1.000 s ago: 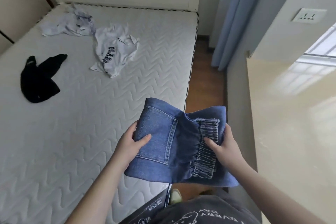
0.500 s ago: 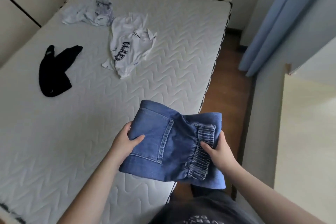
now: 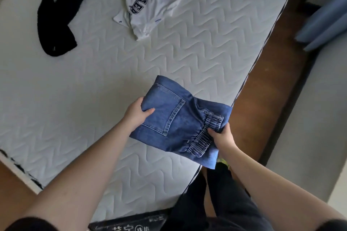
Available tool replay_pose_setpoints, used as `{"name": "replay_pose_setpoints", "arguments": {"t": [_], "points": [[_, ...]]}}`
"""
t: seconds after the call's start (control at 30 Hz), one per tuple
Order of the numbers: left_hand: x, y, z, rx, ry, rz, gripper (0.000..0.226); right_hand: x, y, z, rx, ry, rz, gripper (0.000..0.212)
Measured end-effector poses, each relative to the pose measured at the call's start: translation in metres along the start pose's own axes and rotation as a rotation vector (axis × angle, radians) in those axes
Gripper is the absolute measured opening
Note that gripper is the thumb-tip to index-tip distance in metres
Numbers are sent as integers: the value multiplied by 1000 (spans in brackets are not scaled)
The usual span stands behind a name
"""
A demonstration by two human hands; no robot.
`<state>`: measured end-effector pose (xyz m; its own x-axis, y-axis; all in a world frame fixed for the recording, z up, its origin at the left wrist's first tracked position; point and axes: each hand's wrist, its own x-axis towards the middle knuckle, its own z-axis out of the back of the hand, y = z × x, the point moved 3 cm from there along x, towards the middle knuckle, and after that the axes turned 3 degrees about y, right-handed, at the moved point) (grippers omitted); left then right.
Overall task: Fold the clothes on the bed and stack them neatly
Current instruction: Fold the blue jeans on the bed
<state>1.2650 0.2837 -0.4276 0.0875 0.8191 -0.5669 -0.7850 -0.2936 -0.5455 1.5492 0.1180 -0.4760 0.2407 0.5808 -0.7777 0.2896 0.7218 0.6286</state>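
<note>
A folded pair of blue denim jeans (image 3: 180,118) hangs just above the right edge of the white quilted mattress (image 3: 75,90). My left hand (image 3: 138,113) grips the folded left side by the back pocket. My right hand (image 3: 221,134) holds the gathered elastic waistband on the right. A crumpled white T-shirt with dark lettering (image 3: 150,0) lies at the top of the mattress. A black garment (image 3: 56,18) lies unfolded at the upper left.
A strip of brown wooden floor (image 3: 270,90) runs along the right side of the bed, with a grey wall base beyond it and a blue curtain (image 3: 323,22) at the upper right. My dark trousers show at the bottom.
The view has tilted down and closer to the bed. The jeans, held in both hands, have moved forward and lower over the mattress edge. The far pale garment has left the frame.
</note>
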Motion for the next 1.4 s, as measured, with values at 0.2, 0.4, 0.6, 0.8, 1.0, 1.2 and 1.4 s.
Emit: {"name": "replay_pose_setpoints", "arguments": {"t": [0.2, 0.4, 0.6, 0.8, 1.0, 1.2, 1.4], "points": [[56, 58, 15, 98, 97, 55, 59, 33, -47, -33, 140, 53, -130, 39], [88, 109, -5, 67, 101, 115, 70, 58, -66, -39, -175, 79, -207, 46], [120, 130, -21, 82, 11, 231, 81, 81, -67, -41, -138, 27, -259, 109], [167, 110, -39, 35, 24, 273, 71, 100, -62, -65, -129, -74, -406, 72], [183, 106, -41, 52, 45, 130, 44, 98, -78, -49, -279, -78, -252, 41], [169, 101, -51, 252, -119, 79, 43, 94, -88, -17, -616, -235, -82, 28], [110, 101, -74, 502, -422, -104, 59, 82, -70, -14, -851, -363, 298, 42]]}}
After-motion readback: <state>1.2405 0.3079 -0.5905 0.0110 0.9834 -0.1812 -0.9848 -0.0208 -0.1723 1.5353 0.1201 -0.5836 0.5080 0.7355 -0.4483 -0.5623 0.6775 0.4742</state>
